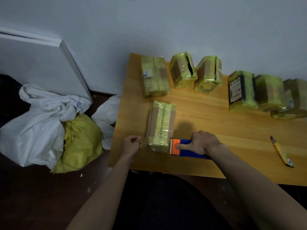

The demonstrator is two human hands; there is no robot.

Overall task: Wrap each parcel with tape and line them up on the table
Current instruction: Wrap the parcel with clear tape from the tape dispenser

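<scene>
The parcel (162, 125) lies between my hands, at twelve o'clock. My left hand (131, 145) pinches clear tape (144, 144) at its nine; my right hand (201, 143) grips the tape dispenser (181, 148) at its three.

— What sort of room is it?
— Plain and dim. A bare white wall (182, 25) runs along the far side, with a dark skirting strip at its foot

— And the furniture?
— A wooden table (216, 123) with a light orange-brown top stands against that wall on the right. On the left a flat white panel (33, 63) leans against the wall

— The floor?
— Dark reddish-brown floor (33, 196), with a few pale specks. White sacks (38, 120) lie slumped on it left of the table, one open on crumpled yellow bags (81, 141)
</scene>
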